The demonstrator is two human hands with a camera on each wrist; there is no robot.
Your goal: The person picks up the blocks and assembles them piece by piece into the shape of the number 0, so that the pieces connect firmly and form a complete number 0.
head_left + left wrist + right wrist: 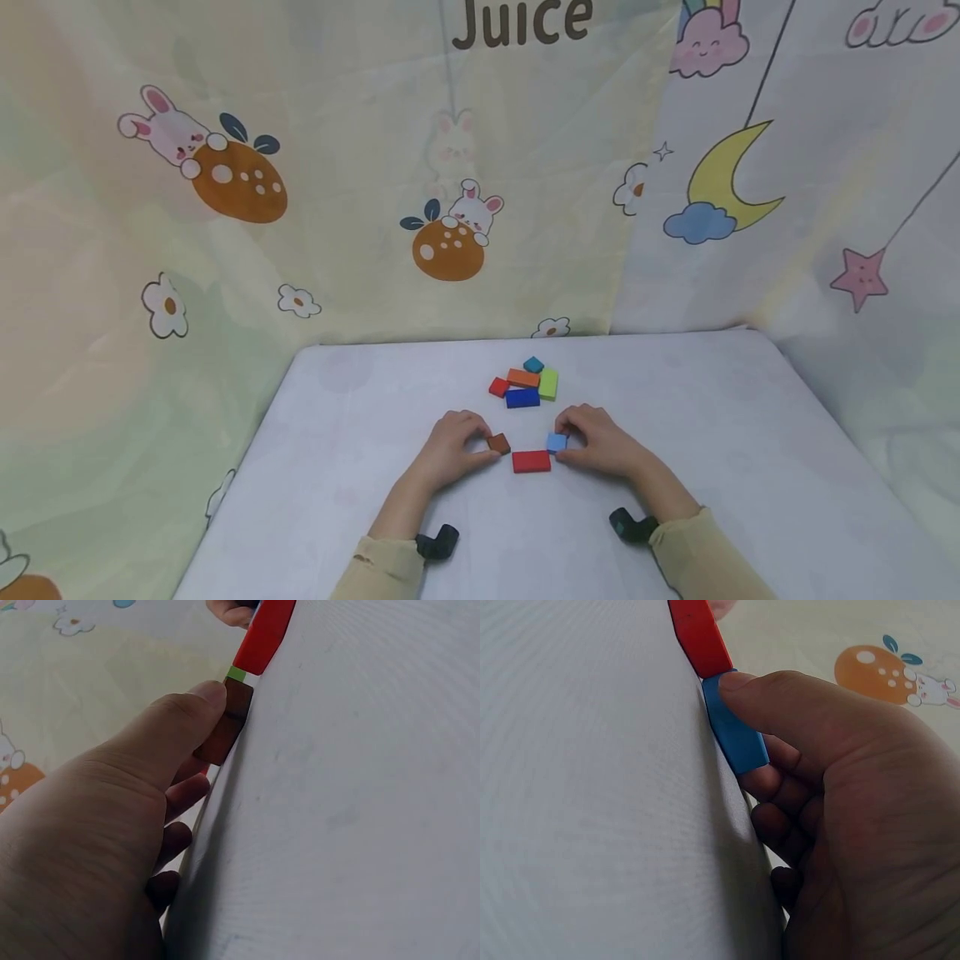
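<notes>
On the white surface (345, 417), we observe the left hand (450, 452) pinching a brown block (499, 444) and the right hand (606, 448) pinching a light-blue block (556, 443), near opposite ends of a red rectangular block (531, 462).

On table (390, 383): front block (532, 462) | left: second block (498, 444) | right: third block (557, 443) | behind: block cluster (523, 379)

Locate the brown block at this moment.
In the head view, the brown block is pinched in the left hand, just left of the long red block.
</notes>
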